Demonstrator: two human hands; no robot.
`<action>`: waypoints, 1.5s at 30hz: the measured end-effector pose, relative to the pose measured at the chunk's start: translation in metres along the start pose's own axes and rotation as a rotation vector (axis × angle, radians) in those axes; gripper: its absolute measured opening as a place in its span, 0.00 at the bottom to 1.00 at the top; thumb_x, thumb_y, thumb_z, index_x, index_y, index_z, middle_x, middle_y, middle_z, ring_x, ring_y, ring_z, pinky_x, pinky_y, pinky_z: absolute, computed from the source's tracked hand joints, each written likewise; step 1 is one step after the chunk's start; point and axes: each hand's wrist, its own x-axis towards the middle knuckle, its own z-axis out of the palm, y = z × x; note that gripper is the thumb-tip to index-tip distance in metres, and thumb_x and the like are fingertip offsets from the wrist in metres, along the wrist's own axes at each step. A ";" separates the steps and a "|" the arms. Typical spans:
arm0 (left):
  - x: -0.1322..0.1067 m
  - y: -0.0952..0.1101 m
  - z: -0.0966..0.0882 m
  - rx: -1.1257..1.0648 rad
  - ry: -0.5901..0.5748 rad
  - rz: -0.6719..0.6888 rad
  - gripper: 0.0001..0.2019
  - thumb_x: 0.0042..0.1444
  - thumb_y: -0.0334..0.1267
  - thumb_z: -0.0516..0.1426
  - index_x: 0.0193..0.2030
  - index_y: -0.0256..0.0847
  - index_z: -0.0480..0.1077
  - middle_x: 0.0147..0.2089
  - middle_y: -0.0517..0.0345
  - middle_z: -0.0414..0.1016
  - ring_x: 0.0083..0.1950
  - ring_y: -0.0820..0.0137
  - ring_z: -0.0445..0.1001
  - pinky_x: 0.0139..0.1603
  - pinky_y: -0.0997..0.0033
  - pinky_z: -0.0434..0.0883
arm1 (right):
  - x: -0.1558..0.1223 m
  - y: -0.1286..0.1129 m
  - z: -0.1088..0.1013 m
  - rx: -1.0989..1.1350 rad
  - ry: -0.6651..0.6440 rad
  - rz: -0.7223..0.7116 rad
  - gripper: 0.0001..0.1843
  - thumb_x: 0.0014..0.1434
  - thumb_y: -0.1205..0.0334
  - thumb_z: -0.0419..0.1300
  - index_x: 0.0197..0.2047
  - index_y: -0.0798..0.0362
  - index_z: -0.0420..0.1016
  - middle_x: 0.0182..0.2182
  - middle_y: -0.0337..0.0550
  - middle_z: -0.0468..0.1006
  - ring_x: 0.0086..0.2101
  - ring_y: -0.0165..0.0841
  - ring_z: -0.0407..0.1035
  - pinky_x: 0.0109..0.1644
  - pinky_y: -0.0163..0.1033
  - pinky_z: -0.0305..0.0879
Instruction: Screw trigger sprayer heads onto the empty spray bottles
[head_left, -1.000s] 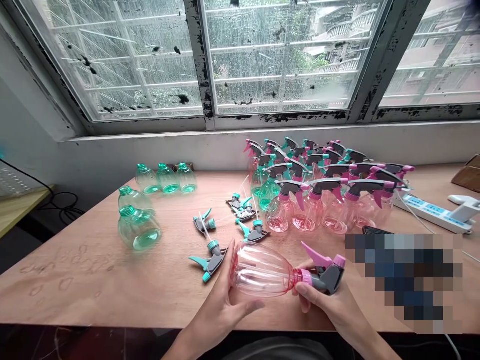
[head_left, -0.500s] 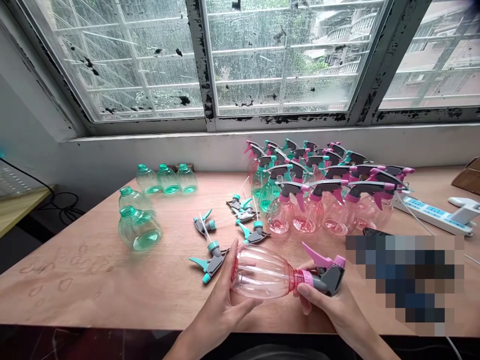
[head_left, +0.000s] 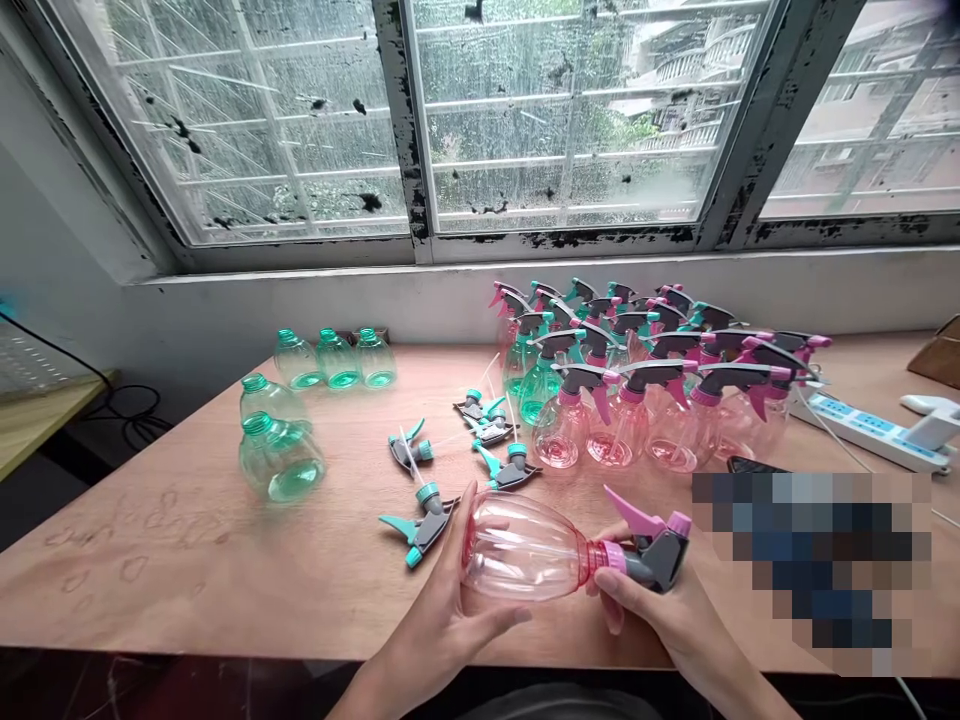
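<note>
A clear pink spray bottle (head_left: 525,548) lies sideways in the air above the table's front, its neck toward the right. My left hand (head_left: 454,600) is wrapped round the bottle's base end. At the neck, the fingers of my right hand (head_left: 637,590) pinch the pink collar of the grey and pink trigger sprayer (head_left: 660,550), which sits on the bottle's mouth. Just left of the bottle lies a loose grey and teal trigger sprayer (head_left: 426,525). Several more teal sprayer heads (head_left: 514,467) with thin tubes lie behind it.
Green bottles without heads (head_left: 281,460) stand at the left. Pink and green bottles with sprayers fitted (head_left: 622,425) crowd the back right. A white power strip (head_left: 870,430) with a cable and a blurred-out patch are at the right. The window wall borders the wooden table (head_left: 187,580).
Both hands keep almost the same hold on the pink spray bottle. The left thumb has shifted slightly; nothing else has visibly moved.
</note>
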 end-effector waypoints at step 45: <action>-0.003 0.013 0.002 0.193 0.179 0.140 0.26 0.71 0.48 0.51 0.74 0.57 0.56 0.79 0.62 0.52 0.80 0.61 0.46 0.79 0.59 0.48 | 0.001 0.000 -0.001 0.082 0.082 0.012 0.19 0.55 0.51 0.75 0.42 0.52 0.75 0.22 0.37 0.82 0.17 0.29 0.71 0.24 0.33 0.67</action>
